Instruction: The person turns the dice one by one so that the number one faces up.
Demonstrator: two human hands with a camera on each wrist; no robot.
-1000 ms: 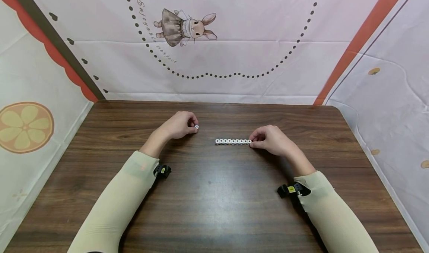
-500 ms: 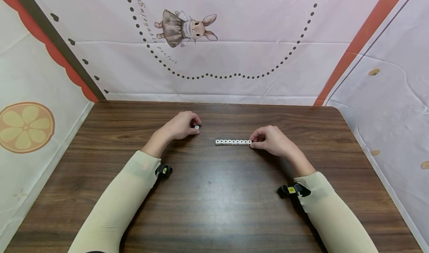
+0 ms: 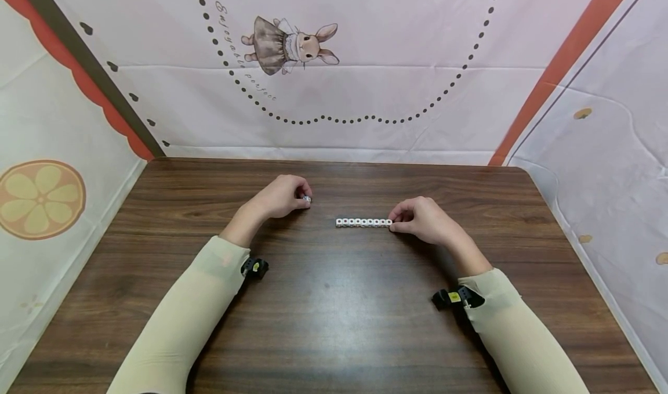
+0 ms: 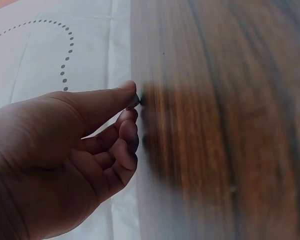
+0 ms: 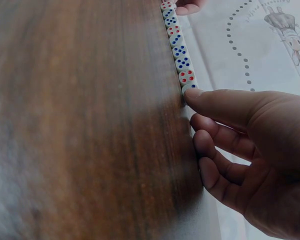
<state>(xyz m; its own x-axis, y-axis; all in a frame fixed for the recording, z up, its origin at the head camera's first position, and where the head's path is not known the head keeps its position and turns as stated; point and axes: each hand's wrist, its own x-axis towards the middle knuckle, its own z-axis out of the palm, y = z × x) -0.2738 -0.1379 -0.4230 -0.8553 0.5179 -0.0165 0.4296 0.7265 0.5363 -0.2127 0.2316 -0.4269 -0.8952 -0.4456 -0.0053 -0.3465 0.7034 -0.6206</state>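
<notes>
My left hand pinches a single white die between thumb and fingertips, to the left of and behind a straight row of white dice. In the left wrist view, thumb and fingertips hide most of that die. Along the row, each top face shows one large dot. My right hand grips the die at the row's right end. From the right wrist, blue and red pips show on the row's side faces, and my thumb partly covers the end die.
Both hands are over a brown wood-grain table. Behind it hangs a pale cloth printed with a rabbit and dotted lines, and more printed cloth lines both sides. A black wrist camera sits under each sleeve cuff.
The left hand has shifted slightly right, its fingers opening a little and closing again as the die turned in them. The right hand and the row have stayed in place.
</notes>
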